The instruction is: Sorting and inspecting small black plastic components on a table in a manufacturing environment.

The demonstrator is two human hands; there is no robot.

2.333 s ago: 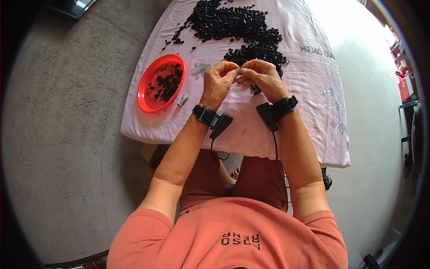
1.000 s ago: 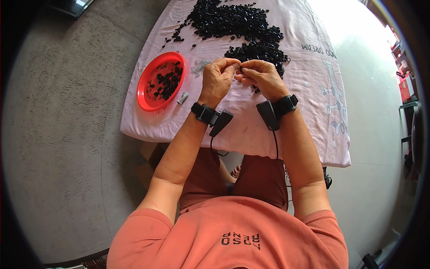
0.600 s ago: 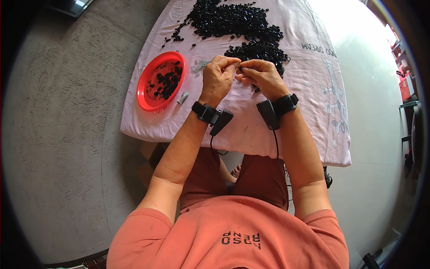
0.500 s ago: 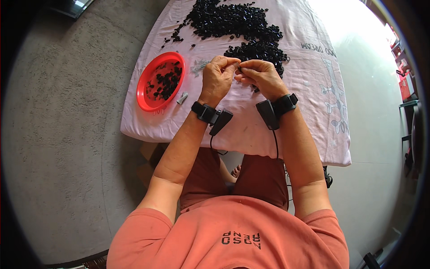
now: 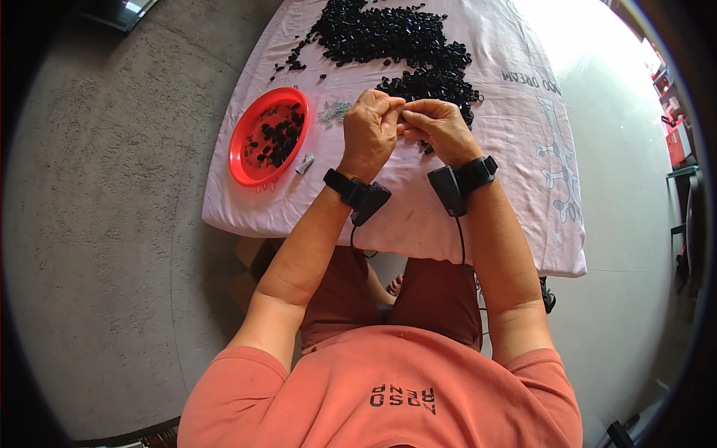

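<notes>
My left hand (image 5: 370,128) and my right hand (image 5: 442,128) meet fingertip to fingertip above the pink cloth, each closed in a pinch. What they pinch is too small and too covered by the fingers to name. Just beyond them spreads a large heap of small black glossy pieces (image 5: 388,39), some ring-like. Left of my left hand lies a small pile of thin silvery-grey bits (image 5: 333,112). A red round basin (image 5: 237,158) holds more black pieces (image 5: 282,140). Beside it rests a small grey flared object (image 5: 305,163).
The table (image 5: 515,224) wears a pink printed cloth, its near edge just above my lap. Black devices with cables are strapped to my left wrist (image 5: 357,196) and right wrist (image 5: 461,183). Cardboard (image 5: 246,257) sits under the table's left side. Red objects (image 5: 678,145) stand far right.
My left hand has shifted slightly right and turned, uncovering more of the silvery pile. My right hand stays nearly in place, still pinching against the left.
</notes>
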